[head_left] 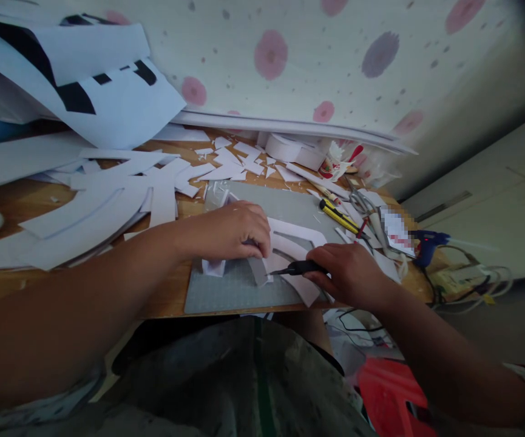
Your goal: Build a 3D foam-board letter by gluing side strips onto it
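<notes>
My left hand (230, 230) is curled, knuckles up, pressing down on a white foam-board piece (262, 267) that lies on a grey cutting mat (239, 288). My right hand (351, 273) is closed round a black-handled craft knife (296, 268), whose blade tip touches the white piece just right of my left fingers. More curved white cut-outs (296, 233) lie on the mat between and under my hands.
White offcuts and strips (107, 200) cover the wooden table's left and back. A yellow utility knife (338, 216), scissors (362, 203), a tape roll (283, 147) and a blue glue gun (428, 243) with cables sit to the right. Large sheets (107, 91) lean against the dotted wall. A red stool (392, 388) stands below.
</notes>
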Demonstrator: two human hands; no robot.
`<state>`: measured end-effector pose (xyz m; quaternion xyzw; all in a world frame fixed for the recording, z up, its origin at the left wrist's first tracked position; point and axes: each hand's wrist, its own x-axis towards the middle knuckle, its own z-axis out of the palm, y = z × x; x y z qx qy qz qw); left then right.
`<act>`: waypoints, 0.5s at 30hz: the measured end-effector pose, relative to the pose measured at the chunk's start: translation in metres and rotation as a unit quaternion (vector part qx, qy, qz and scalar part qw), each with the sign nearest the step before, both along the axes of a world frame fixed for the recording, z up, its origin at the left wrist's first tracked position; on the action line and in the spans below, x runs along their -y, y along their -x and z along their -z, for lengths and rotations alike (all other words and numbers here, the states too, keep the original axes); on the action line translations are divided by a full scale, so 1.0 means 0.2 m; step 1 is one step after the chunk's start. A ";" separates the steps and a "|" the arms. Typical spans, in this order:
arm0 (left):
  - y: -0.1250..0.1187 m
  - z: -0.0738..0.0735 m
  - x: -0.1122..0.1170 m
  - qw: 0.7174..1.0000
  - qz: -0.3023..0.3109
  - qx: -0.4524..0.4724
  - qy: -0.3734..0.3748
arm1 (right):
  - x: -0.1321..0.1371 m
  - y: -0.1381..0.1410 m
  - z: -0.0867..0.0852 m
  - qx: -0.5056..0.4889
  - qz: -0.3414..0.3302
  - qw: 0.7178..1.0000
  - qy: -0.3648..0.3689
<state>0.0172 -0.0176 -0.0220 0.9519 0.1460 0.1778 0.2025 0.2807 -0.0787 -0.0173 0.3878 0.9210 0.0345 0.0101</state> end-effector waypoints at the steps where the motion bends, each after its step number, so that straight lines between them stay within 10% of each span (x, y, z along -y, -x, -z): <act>1: 0.00 0.00 0.00 1.000 -0.001 0.001 0.004 | 0.00 0.00 0.00 0.000 -0.003 1.000 -0.004; 15: 0.00 0.01 -0.01 1.000 -0.005 0.001 0.007 | -0.02 0.00 -0.01 -0.003 -0.029 0.999 -0.026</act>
